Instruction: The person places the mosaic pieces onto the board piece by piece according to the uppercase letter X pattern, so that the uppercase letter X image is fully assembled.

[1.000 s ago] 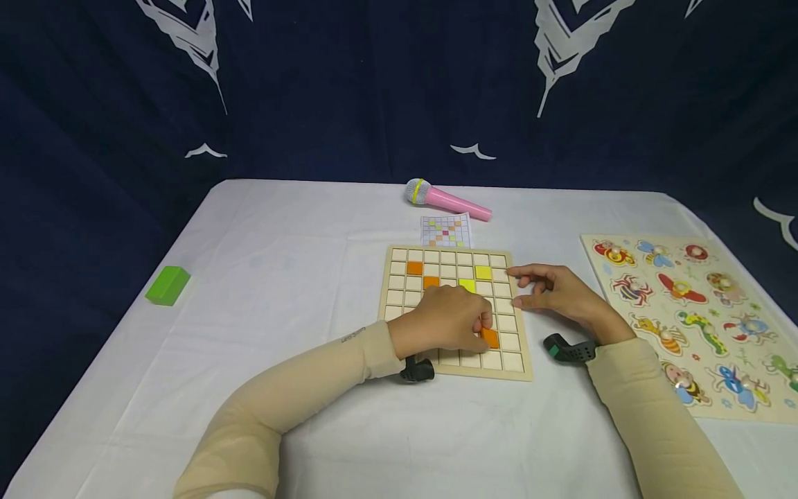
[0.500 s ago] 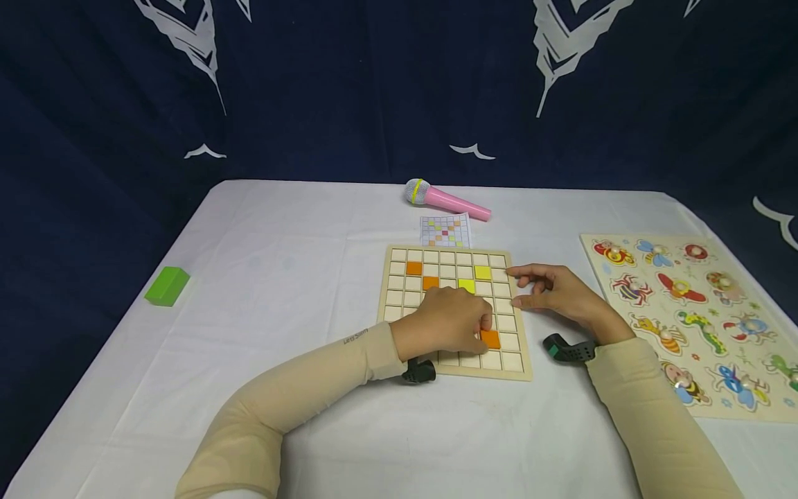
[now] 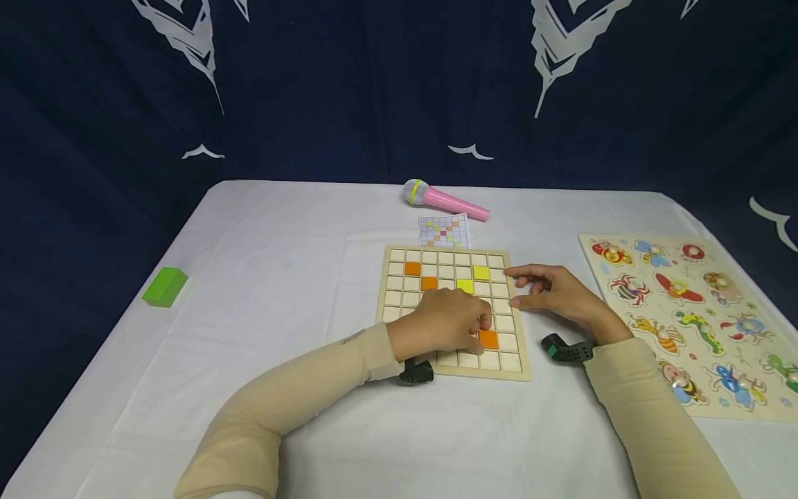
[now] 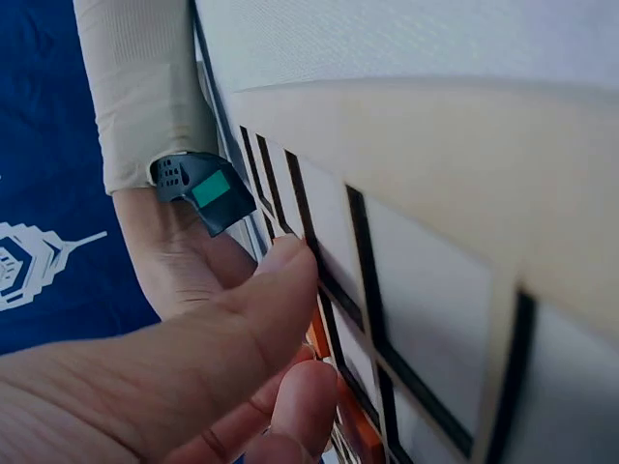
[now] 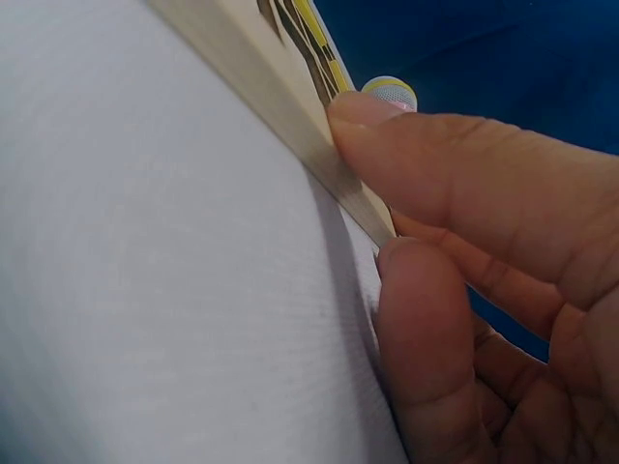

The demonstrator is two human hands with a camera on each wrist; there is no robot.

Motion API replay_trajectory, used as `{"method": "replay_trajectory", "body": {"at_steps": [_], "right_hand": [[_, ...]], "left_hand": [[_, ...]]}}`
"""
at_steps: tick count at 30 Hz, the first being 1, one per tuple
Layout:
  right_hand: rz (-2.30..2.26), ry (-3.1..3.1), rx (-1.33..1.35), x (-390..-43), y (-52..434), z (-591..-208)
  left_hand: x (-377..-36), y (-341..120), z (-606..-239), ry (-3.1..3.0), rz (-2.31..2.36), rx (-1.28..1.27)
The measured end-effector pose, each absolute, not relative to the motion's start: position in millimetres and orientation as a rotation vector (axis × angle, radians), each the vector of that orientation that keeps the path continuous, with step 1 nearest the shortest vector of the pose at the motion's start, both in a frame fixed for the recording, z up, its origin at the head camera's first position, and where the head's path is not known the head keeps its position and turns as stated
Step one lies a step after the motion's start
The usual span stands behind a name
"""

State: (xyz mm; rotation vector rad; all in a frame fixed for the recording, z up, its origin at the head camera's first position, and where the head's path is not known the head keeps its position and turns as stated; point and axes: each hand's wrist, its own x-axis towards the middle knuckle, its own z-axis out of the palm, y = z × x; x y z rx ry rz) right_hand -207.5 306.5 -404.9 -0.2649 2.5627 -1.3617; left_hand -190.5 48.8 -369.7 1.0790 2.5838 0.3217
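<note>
The wooden grid board [image 3: 453, 312] is lying flat on the white tablecloth [image 3: 280, 277], roughly centre of the table, with both hands working at it. The left hand [image 3: 445, 322] is resting over the lower middle of the board, fingers curled, with thumb and fingertips pinching an orange tile [image 3: 489, 339] that is sitting in a cell near the board's lower right corner; the left wrist view is showing the thumb [image 4: 271, 300] lying against the grid lines and the orange tile's edge [image 4: 356, 425] just under the fingertips. The right hand [image 3: 555, 294] is bracing the board's right edge, fingers loosely bent; in the right wrist view the index fingertip [image 5: 406, 126] and the thumb [image 5: 426, 319] are touching the board's edge [image 5: 290, 126], so the hand is gripping it lightly from the side rather than lying flat. Other tiles already seated in the grid: two orange tiles [image 3: 413, 268] in the upper left area, stepping diagonally, and two yellow tiles [image 3: 481, 272] in the upper right area, likewise diagonal. A small pattern card [image 3: 444, 231] with coloured squares is lying just beyond the board's far edge, and a pink toy microphone [image 3: 445, 200] is lying behind that. To the right, well apart from the board, an insect peg puzzle [image 3: 692, 319] is lying flat. A green block [image 3: 165, 286] is sitting near the left edge of the table. Both forearms are wearing beige sleeves [image 3: 299, 395], each with a dark wrist-mounted device [image 3: 416, 372].
</note>
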Motion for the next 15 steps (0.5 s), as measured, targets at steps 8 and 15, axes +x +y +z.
{"method": "replay_trajectory", "body": {"at_steps": [8, 15], "right_hand": [[-1.359, 2.555, -0.257, -207.8, 302.7, -406.5], [-1.277, 2.543, -0.283, -197.0, 303.0, -401.6]], "left_hand": [[-190.7, 16.4, -368.0, 2.649, 0.532, 1.089], [-194.0, -39.9, -367.1, 2.745, 0.872, 1.031]]}}
